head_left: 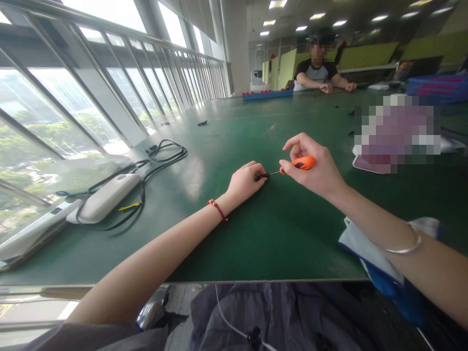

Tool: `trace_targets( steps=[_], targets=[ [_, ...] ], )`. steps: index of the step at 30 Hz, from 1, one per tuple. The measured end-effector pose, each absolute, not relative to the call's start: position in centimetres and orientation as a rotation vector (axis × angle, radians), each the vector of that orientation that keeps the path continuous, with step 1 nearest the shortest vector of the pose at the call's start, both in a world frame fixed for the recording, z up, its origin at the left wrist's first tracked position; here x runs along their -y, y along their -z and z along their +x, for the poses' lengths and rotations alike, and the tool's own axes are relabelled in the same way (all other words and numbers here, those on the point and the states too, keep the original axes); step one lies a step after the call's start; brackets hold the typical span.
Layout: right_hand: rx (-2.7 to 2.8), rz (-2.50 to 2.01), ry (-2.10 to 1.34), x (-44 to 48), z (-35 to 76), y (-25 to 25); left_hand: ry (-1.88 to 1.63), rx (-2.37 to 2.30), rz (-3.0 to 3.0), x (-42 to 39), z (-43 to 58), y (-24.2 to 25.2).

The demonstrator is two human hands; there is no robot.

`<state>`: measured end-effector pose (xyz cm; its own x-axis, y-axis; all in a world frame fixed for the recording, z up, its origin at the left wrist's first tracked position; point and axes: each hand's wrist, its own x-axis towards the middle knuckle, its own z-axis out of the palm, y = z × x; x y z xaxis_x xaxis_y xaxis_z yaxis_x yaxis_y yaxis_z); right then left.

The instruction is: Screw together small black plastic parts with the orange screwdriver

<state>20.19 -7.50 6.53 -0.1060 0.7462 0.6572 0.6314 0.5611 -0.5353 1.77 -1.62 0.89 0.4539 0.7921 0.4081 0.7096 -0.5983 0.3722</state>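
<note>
My right hand [310,163] grips a screwdriver [302,163] by its orange and black handle, the index finger raised off it. The thin metal shaft points left, and its tip meets a small black part [262,176]. Closed around that part, my left hand [246,179] rests on the green table [234,243]. The fingers hide much of the part, so its kind cannot be made out. A red cord bracelet circles my left wrist, and a silver bangle sits on my right forearm.
At left lie a white power strip [109,197] and black cables [161,156]. A blue strip with red knobs [267,94] and a person [316,73] are at the far side. A blue basket [437,88] stands at right; a blue-white packet [373,248] lies under my right forearm.
</note>
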Motion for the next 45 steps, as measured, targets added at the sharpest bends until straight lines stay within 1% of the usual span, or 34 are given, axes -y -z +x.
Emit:
trace_targets(
  steps=[4, 14, 21, 28, 37, 45],
  targets=[
    [1.837, -1.189, -0.159, 7.53, 20.1, -6.49, -0.833, -1.328, 2.555, 1.67, 1.81, -0.98],
    [1.85, -1.076, -0.179, 7.43, 20.27, -6.41, -0.832, -1.325, 2.552, 1.73, 1.81, -1.05],
    [1.861, -1.137, -0.137, 7.51, 20.11, -6.46, -0.813, -1.347, 2.541, 1.8, 1.89, -1.14],
    [1.877, -1.183, -0.186, 7.45, 20.07, -6.46, -0.832, -1.311, 2.561, 1.55, 1.75, -0.89],
    [1.906, -1.119, -0.229, 7.38, 20.19, -6.38, -0.819, -1.331, 2.55, 1.68, 1.79, -1.08],
    [1.925, -1.187, -0.26, 7.29, 20.06, -6.13, -0.835, -1.304, 2.572, 1.59, 1.8, -0.99]
  ],
)
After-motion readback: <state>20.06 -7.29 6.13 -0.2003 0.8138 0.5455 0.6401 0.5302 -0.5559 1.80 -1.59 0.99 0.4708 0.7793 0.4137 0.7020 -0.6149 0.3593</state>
